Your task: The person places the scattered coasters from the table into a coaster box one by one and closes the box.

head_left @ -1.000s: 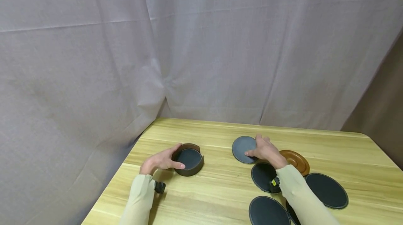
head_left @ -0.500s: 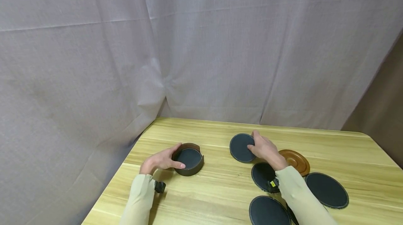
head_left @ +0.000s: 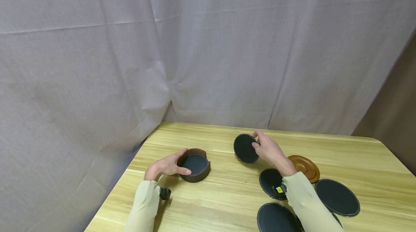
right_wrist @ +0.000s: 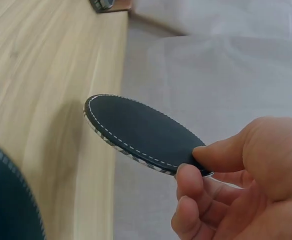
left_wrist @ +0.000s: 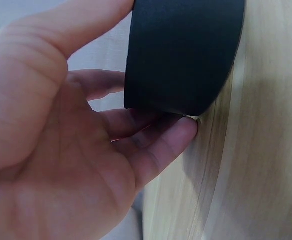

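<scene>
My right hand (head_left: 269,149) pinches the edge of a round black coaster (head_left: 245,148) between thumb and fingers. It is tilted and raised off the table; pale stitching runs around its rim in the right wrist view (right_wrist: 141,130). At the left, my left hand (head_left: 167,165) holds the dark, round coaster holder (head_left: 199,177), thumb at the near rim and fingers around the far side. A coaster (head_left: 194,163) lies inside the holder, whose wall has a gap on the right. Up close, the left wrist view has the holder's dark outer wall (left_wrist: 183,55) between thumb and fingers.
More black coasters lie at the right: one (head_left: 271,185) by the right wrist, one (head_left: 277,219) near the front, one (head_left: 338,196) farther right, and another partly under the sleeve. A brown wooden disc (head_left: 305,167) sits beside the right forearm. Grey curtain (head_left: 221,62) hangs behind the table.
The right hand has lifted the coaster from the table, tilting it and moving it slightly left and farther back. The left hand and holder have stayed in place.
</scene>
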A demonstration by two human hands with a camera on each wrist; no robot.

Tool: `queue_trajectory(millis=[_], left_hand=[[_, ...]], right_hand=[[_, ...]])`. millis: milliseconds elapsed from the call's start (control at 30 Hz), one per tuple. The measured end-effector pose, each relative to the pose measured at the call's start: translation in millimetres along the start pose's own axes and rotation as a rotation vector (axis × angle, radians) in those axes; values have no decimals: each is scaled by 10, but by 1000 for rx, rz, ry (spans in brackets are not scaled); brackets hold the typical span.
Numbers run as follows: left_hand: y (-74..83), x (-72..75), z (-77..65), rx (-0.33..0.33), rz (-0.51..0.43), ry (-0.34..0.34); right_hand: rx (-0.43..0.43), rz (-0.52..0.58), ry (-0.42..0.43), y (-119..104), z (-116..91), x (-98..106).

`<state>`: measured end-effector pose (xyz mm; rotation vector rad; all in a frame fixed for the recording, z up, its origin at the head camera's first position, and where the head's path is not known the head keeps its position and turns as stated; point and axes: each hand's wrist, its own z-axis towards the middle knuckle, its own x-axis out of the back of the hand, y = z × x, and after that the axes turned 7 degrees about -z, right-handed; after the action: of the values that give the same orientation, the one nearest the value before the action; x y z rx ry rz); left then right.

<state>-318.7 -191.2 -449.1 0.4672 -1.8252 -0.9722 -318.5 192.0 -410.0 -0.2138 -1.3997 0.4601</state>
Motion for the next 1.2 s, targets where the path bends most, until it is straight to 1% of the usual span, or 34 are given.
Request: queue_trajectory(millis=[267,367,433,633,800,900,1033,1200], left_hand=[[2,8,1,4,8,5],[7,9,1,6,6,3],[14,11,0,3,5,2],[35,22,3,-3,-2,-1],[42,21,6,6,2,1],[43,18,12,4,6,1],[41,18,23,-7,21,1],[47,14,32,-11,23,-3]], right_hand=[[39,50,35,-180,17,5],[62,87,50,-228,6,-8],[82,122,65,-257,1,-20],[117,271,67,-357,-12,-62],[130,330,81,-438,-19,-95],[123,371,82,-480,-20,-118],[117,397,82,-529,-16,-152],[125,386,85,-595,-15,-207]])
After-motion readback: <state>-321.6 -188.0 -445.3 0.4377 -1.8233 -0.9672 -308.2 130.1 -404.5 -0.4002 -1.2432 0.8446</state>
